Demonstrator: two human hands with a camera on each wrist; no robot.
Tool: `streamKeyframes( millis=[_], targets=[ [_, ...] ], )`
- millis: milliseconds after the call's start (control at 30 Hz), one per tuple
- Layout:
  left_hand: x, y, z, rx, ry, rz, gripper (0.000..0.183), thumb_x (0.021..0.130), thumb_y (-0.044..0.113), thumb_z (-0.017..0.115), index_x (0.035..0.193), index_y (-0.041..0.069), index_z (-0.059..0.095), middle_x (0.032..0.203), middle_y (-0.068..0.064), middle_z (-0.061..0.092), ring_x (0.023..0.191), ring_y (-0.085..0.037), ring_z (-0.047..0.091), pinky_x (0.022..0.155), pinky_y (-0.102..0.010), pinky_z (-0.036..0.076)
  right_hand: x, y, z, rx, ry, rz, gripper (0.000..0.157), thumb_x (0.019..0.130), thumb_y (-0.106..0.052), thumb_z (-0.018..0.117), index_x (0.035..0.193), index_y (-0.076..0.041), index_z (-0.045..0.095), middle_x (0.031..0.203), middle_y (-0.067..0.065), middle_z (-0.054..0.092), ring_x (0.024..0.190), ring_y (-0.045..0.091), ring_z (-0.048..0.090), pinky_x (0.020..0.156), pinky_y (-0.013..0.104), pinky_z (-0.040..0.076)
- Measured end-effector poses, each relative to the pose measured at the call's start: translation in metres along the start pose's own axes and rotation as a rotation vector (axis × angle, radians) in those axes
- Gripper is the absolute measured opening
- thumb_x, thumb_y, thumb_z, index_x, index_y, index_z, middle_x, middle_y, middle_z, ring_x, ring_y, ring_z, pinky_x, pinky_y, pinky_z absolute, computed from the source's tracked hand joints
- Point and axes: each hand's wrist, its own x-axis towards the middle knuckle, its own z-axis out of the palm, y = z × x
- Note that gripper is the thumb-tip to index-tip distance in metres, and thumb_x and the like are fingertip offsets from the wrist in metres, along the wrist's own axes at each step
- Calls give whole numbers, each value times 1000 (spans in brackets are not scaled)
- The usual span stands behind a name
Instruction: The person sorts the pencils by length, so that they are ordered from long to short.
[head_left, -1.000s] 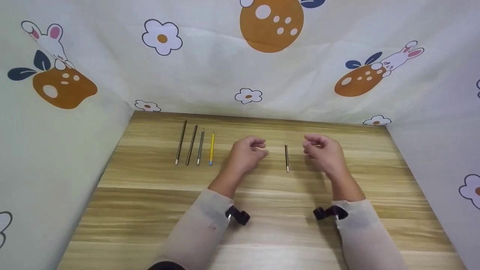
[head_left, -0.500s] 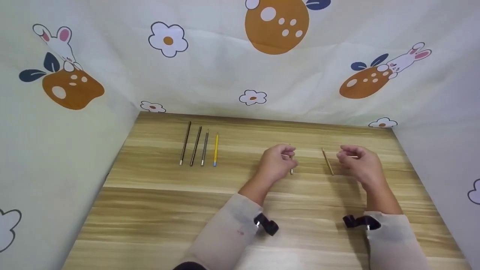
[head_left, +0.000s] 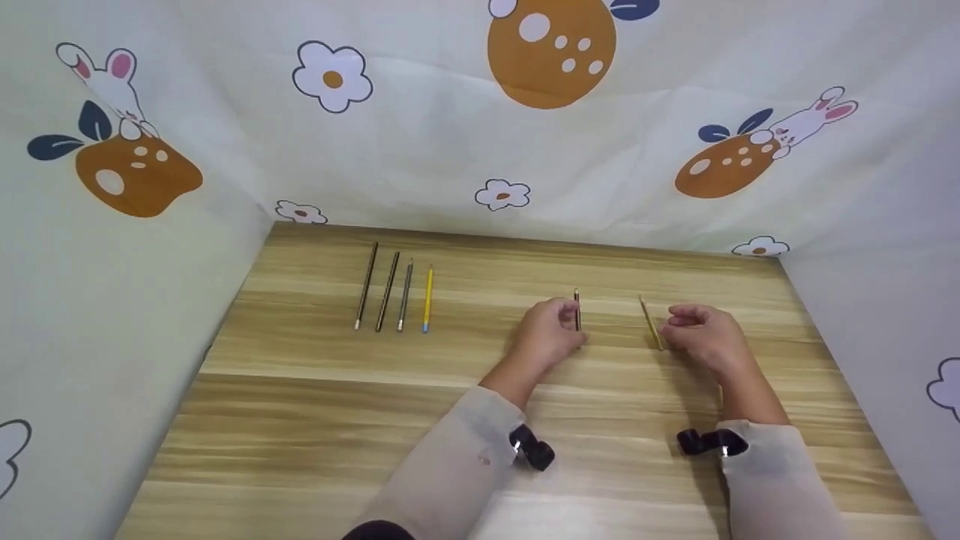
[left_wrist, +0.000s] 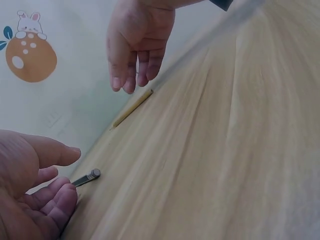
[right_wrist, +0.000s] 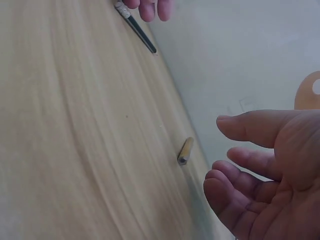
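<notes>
My left hand (head_left: 549,331) is beside a dark short pencil (head_left: 578,311) on the wooden table, fingertips right at it. The left wrist view shows that hand (left_wrist: 35,185) with thumb and fingers apart, and the dark pencil's metal-capped end (left_wrist: 89,177) sticking out past the fingers. A tan wooden pencil (head_left: 650,322) lies to the right, slightly slanted. Next to it is my right hand (head_left: 705,341), fingers loosely bent. From the right wrist, this hand (right_wrist: 265,175) has a wide gap between thumb and fingers, with the tan pencil (right_wrist: 185,151) lying just beyond them.
To the left, several pencils lie side by side: a black one with a white end (head_left: 366,286), another black one (head_left: 387,292), a grey one (head_left: 405,296) and a yellow one (head_left: 428,298). Patterned cloth (head_left: 420,150) walls in the table (head_left: 300,420).
Both hands have moved right; the left now reaches the dark pencil. The right has uncovered the tan pencil, then come back slightly toward it. The row of pencils stays put.
</notes>
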Motion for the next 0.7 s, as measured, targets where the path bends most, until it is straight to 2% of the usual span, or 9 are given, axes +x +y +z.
streamKeyframes(
  millis=[100, 300, 467, 700],
  targets=[
    [1, -2, 0, 52, 8, 8, 54, 86, 16, 88, 138, 13, 71, 129, -1, 75, 118, -16, 71, 104, -31, 58, 2, 2, 4, -12, -37, 10, 65, 95, -27, 81, 146, 5, 59, 139, 25, 69, 96, -3, 64, 79, 12, 55],
    [2, -4, 3, 159, 12, 55, 52, 87, 19, 87, 136, 10, 72, 123, -1, 76, 108, -13, 67, 101, -30, 58, 5, 3, 11, -48, -70, 27, 68, 91, -28, 86, 146, 4, 60, 133, 20, 72, 98, 1, 64, 79, 12, 54],
    [1, -5, 6, 299, 18, 88, 55, 88, 21, 85, 140, 12, 70, 127, -2, 72, 115, -15, 66, 106, -31, 56, 4, 3, 12, -72, -65, 7, 63, 90, -24, 86, 141, 5, 63, 129, 20, 73, 100, 6, 64, 79, 12, 52],
    [0, -7, 5, 328, 24, 103, 53, 87, 10, 81, 139, 12, 70, 130, -2, 72, 122, -16, 67, 109, -30, 55, 2, 6, 11, -92, -49, -25, 56, 90, -17, 85, 137, 6, 66, 126, 23, 74, 93, -1, 63, 77, 10, 51]
  ],
)
